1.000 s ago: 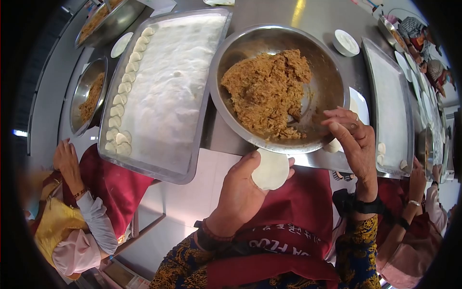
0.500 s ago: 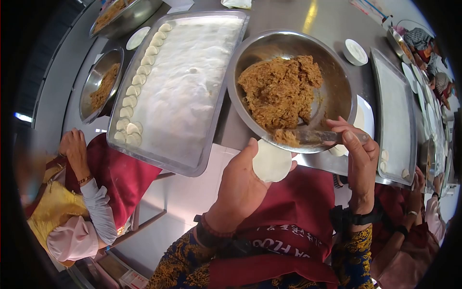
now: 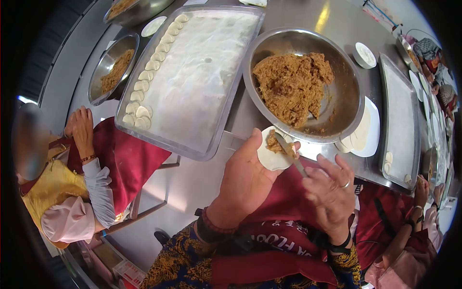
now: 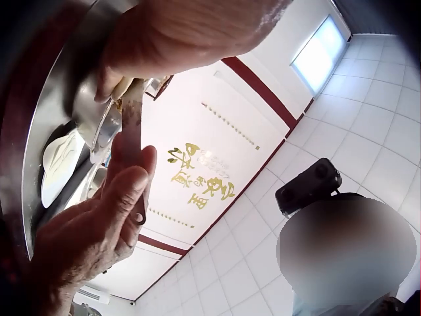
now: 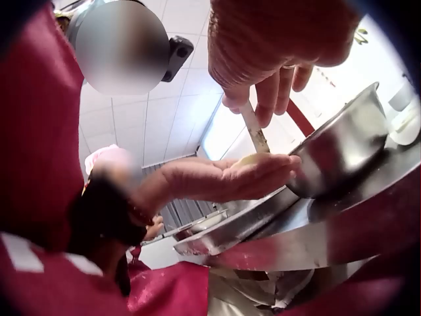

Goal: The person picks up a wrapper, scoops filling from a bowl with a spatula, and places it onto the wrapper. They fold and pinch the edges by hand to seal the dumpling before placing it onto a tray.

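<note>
My left hand (image 3: 248, 180) holds a round white dumpling wrapper (image 3: 269, 162), palm up, thumb along its left edge and fingers beneath. A dab of brown filling (image 3: 273, 143) sits on the wrapper. In my right hand (image 3: 332, 190) is a narrow flat spatula (image 3: 300, 168), its smeared blade against that filling. The left wrist view shows the spatula (image 4: 132, 128) gripped between thumb and fingers, a hole in its handle end. Just beyond the hands stands a large steel bowl (image 3: 357, 108) with a mound of filling (image 3: 291, 82).
Left of the bowl, a floured metal tray (image 3: 187, 96) carries a row of folded dumplings (image 3: 143, 85). At the bowl's right is a white plate (image 3: 373, 142) of wrappers. Another tray (image 3: 402, 120) lies farther right. People in red aprons sit on both sides.
My right hand came from over the bowl's rim, with filling on the spatula, down and left to the wrapper. Filling now lies on the wrapper. The head view has shifted, moving the scene rightward.
</note>
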`<state>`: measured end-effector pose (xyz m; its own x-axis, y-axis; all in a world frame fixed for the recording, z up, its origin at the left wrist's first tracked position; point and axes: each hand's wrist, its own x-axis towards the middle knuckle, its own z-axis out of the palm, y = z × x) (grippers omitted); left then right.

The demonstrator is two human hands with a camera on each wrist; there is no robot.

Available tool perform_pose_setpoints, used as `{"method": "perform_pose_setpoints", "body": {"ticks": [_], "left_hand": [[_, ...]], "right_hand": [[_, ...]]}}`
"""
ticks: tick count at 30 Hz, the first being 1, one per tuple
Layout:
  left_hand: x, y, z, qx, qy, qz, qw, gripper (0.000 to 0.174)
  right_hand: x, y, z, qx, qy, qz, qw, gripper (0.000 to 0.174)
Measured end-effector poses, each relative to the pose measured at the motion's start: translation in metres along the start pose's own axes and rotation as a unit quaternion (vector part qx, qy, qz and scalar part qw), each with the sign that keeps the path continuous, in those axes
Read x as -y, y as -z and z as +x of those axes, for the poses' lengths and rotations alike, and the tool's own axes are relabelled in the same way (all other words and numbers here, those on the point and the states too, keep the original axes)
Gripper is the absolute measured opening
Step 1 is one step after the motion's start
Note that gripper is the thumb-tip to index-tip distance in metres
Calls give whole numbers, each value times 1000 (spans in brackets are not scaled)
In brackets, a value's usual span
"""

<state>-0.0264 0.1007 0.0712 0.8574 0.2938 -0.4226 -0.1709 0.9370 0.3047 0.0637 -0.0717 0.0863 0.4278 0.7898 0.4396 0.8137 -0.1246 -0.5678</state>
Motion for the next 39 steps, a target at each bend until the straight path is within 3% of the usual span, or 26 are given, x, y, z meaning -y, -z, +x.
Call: {"method": "perform_pose_setpoints", "body": {"ticks": [3,10,11,12,14,15,16,21,26,35,39], "left_hand": [[0,-2,-4,-27,-7,3,1000,52],[1,10,-4,-37,-8,-26,999,50],[-1,14,-4,-9,-64,169,984,50],[-3,17,-5,17,-118,357,927,50],[-6,15,-6,25,-117,347,930,49],[-6,14,-4,5,-79,160,984,49],[-5,13,-3,-14,-38,-33,999,49],[-1,9,-3,-24,-34,-32,999,50],[-2,7,-5,-39,-34,-17,999,51],[5,15,-7,-32,4,-4,999,53],[5,15,-8,-19,9,-2,1000,53]], "right_hand": [[8,-6,-8,35,76,-108,991,25],[8,1,-15,66,66,-73,993,22],[8,7,-16,49,29,-22,998,21],[7,11,-17,33,-8,30,999,20],[6,9,-25,1,-44,72,996,21],[7,7,-27,-37,-84,89,992,21],[7,6,-28,-75,-125,105,984,21],[5,2,-23,-45,-90,79,992,21],[10,3,-21,36,-1,21,999,21],[1,-1,-13,-11,-7,18,1000,22],[1,-3,-16,30,22,-16,999,26]]}}
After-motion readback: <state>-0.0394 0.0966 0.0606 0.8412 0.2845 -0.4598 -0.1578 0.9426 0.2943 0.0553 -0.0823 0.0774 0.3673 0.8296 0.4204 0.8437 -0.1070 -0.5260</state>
